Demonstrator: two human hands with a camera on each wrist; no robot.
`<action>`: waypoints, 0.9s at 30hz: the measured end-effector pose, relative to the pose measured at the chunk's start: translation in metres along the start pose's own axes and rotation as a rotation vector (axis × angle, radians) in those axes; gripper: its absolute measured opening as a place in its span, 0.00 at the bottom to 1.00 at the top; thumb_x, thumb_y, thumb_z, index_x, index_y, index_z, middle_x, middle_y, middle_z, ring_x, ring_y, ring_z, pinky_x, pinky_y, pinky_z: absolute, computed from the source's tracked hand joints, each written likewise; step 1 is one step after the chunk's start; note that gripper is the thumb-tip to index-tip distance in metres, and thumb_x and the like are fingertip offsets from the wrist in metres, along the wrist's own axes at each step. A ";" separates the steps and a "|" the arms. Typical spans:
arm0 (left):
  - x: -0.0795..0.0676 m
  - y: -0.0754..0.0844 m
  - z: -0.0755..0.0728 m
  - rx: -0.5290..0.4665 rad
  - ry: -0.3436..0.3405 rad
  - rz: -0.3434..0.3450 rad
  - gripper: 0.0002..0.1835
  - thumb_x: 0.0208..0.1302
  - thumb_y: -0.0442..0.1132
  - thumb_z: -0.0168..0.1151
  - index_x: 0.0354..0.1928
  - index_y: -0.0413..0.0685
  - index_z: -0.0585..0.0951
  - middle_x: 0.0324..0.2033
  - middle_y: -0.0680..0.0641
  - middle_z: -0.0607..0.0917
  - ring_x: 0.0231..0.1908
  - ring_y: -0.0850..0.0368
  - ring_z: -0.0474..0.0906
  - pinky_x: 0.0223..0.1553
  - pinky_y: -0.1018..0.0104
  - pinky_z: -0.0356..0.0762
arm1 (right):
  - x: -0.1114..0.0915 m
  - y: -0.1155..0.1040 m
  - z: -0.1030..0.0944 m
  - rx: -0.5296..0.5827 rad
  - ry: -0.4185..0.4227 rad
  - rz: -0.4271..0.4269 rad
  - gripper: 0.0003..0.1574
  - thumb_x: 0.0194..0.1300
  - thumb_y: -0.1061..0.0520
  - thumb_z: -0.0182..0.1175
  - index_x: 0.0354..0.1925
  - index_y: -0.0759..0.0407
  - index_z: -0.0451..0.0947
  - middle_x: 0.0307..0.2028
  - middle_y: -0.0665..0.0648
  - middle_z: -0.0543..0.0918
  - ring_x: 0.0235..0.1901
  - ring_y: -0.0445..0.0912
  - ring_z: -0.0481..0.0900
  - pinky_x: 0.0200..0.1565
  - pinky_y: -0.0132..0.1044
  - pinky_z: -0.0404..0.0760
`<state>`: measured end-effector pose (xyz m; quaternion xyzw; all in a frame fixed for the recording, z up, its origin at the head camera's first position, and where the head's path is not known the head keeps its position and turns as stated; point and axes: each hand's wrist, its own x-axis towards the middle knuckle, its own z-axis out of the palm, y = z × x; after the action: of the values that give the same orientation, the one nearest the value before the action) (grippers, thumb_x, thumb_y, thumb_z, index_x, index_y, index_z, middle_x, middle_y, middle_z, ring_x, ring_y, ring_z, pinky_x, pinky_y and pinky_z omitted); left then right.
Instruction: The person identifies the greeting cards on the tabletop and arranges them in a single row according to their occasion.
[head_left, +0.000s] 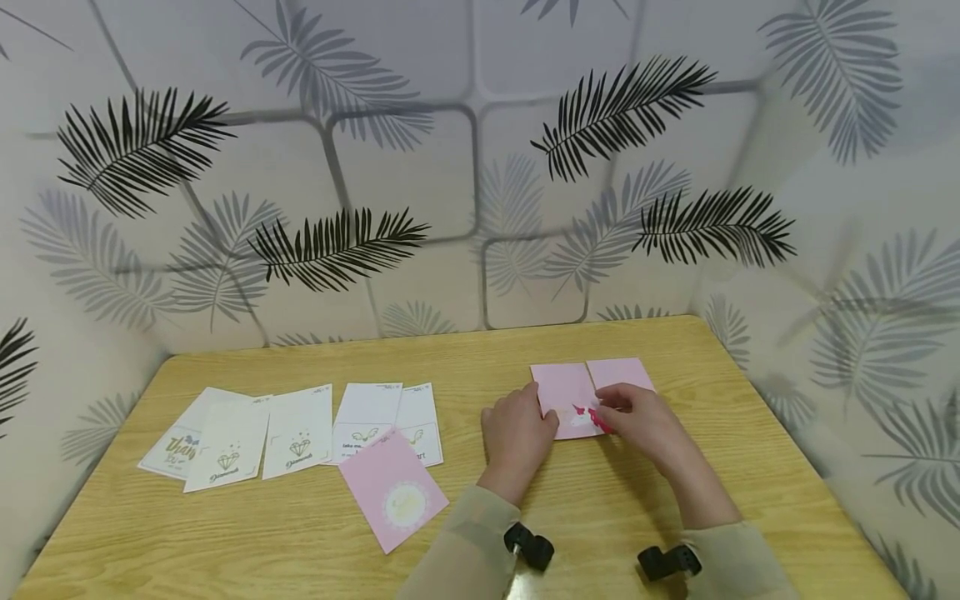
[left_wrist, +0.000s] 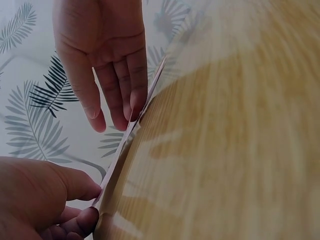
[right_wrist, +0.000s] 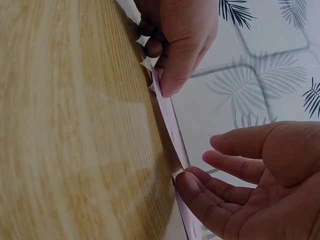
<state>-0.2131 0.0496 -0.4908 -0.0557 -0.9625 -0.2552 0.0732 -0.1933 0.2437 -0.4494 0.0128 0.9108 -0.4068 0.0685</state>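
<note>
Near the right side of the table, a pink card [head_left: 562, 385] with a red and white print lies in front of me. My left hand [head_left: 517, 433] pinches its left edge, thumb on top and fingers curled beneath, as the left wrist view shows. Fingertips of my right hand [head_left: 641, 421] touch the pink paper at the right; in the right wrist view this hand's thumb [right_wrist: 240, 143] stands apart from the card. A second pink card [head_left: 621, 373] lies at the first one's right, partly covered by the right hand.
To the left lie several white cards [head_left: 303, 425] with gold prints, some overlapping. A pink card [head_left: 378, 492] with a pale round print lies tilted over the nearest pair. The wooden table [head_left: 262, 533] meets a leaf-patterned backdrop [head_left: 420, 283] at its far edge.
</note>
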 end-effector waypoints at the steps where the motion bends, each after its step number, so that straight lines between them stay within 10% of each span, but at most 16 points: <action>1: 0.000 0.000 0.000 0.003 0.001 -0.001 0.21 0.71 0.46 0.73 0.61 0.44 0.89 0.43 0.45 0.93 0.45 0.44 0.89 0.42 0.49 0.74 | 0.000 0.000 0.000 -0.003 0.000 -0.004 0.26 0.81 0.55 0.64 0.67 0.69 0.81 0.59 0.68 0.86 0.58 0.61 0.83 0.61 0.59 0.81; 27: -0.001 -0.001 0.001 0.071 -0.005 0.017 0.21 0.72 0.49 0.73 0.60 0.45 0.88 0.44 0.44 0.90 0.44 0.44 0.88 0.43 0.49 0.76 | -0.003 -0.004 0.003 0.042 -0.036 -0.033 0.26 0.82 0.55 0.63 0.67 0.72 0.80 0.56 0.66 0.89 0.50 0.53 0.87 0.52 0.48 0.85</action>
<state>-0.2123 0.0493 -0.4919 -0.0617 -0.9706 -0.2204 0.0749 -0.1906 0.2384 -0.4479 -0.0083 0.9008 -0.4270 0.0781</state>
